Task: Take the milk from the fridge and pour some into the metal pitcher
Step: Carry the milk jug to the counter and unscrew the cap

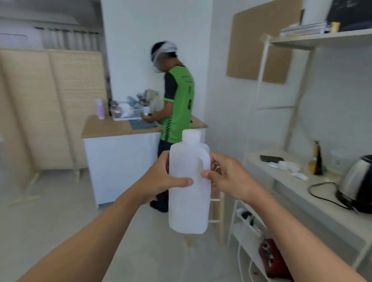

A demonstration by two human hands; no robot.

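Observation:
A white translucent milk jug (187,196) with a capped neck and a side handle hangs upright in mid-air in front of me. My left hand (162,180) wraps its left side, thumb across the front. My right hand (225,175) grips the handle on its right side. Neither the fridge nor the metal pitcher is in view.
A person in a green shirt (177,105) stands at a wooden counter (119,128) with a dish rack, straight ahead. A shelf unit (305,190) on the right holds a steel kettle (364,183), a bottle and a phone. A woven folding screen (40,107) stands left.

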